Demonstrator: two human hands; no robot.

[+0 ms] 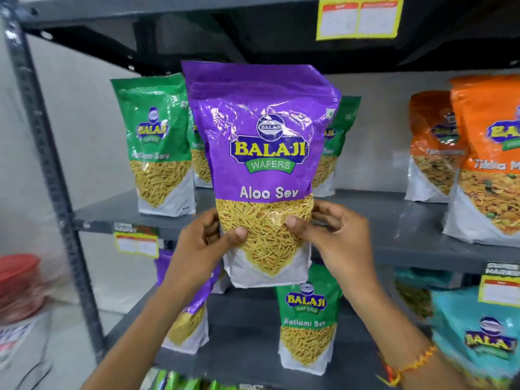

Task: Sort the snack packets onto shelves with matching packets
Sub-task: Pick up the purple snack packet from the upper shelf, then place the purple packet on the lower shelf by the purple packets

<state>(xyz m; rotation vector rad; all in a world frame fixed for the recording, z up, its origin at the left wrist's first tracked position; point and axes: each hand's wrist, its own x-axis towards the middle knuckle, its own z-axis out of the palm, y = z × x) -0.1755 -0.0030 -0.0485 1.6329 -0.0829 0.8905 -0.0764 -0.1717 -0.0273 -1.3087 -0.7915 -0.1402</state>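
Note:
A purple Aloo Sev packet is held upright in front of the grey shelves. My left hand grips its lower left edge and my right hand grips its lower right edge, thumbs on the front. Behind it on the middle shelf stand green Ratlami Sev packets, partly hidden. On the lower shelf stand another purple packet, partly hidden by my left arm, and a green Ratlami Sev packet.
Orange Tikha Mix packets stand at the right of the middle shelf. A teal packet sits at lower right. Yellow price tags hang on shelf edges. A red-lidded container stands left of the rack upright.

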